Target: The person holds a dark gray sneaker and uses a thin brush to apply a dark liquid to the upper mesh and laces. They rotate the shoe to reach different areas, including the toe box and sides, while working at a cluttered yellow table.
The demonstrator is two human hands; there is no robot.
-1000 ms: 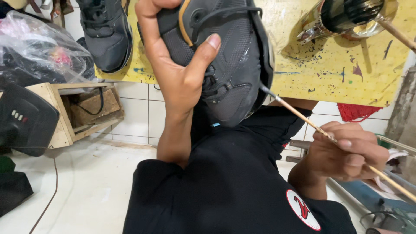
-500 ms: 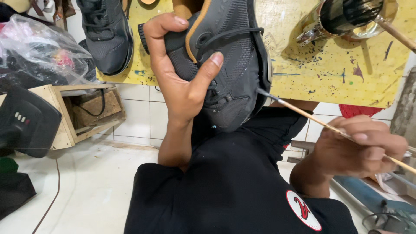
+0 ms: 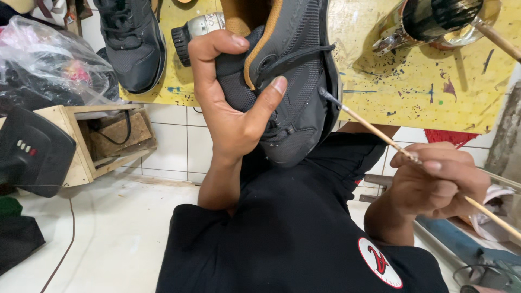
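My left hand (image 3: 230, 108) grips a dark grey sneaker (image 3: 296, 81) with a tan inner lining, held up over my black-clothed legs. My thumb presses on its upper near the laces and my fingers curl into its opening. My right hand (image 3: 437, 182) pinches a thin wooden-handled brush (image 3: 380, 135). The brush's dark tip touches the sneaker's side edge near the sole.
A paint-spattered yellow board (image 3: 423, 81) carries a metal can (image 3: 434, 21) with another brush, a second dark sneaker (image 3: 130, 43) and a small cylindrical tool (image 3: 198, 27). At left are a wooden crate (image 3: 103, 141), a plastic bag (image 3: 49, 65) and a black device (image 3: 32, 152). White tiled floor below.
The sneaker and both hands sit lower in view. My left thumb has slid along the upper. The brush tip stays at the sneaker's side edge, a little further along it.
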